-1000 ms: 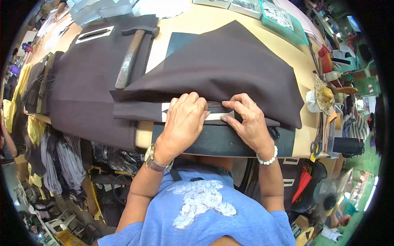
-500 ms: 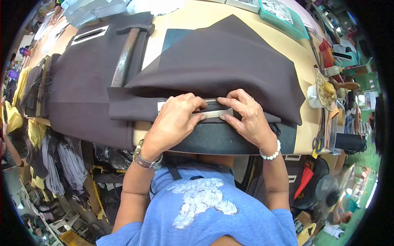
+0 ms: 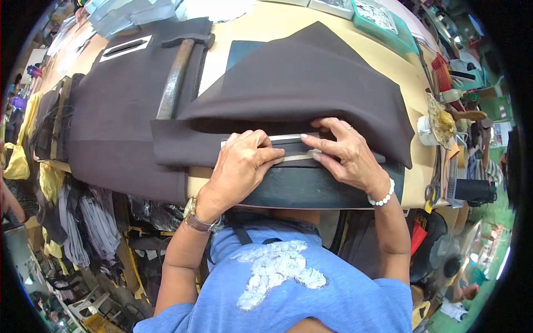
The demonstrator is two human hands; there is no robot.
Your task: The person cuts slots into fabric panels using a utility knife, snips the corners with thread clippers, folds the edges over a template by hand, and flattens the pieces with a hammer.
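Observation:
A large dark brown sheet lies folded over a black board at the table's front. Near its front edge is a narrow opening with pale strips along its sides. My left hand, fingers bent and pressed together, pinches the strip at the left end of the opening. My right hand rests at the right end, its fingers apart, with fingertips touching the opening's edges. Whatever lies under my left fingers is hidden.
A hammer lies on a stack of brown pieces at left. At right are a white glue pot and scissors. A teal basket stands at the back.
My right hand has shifted right and its fingers have spread. My left hand has moved slightly right since the middle frame. The pale strip along the opening's far side shows more.

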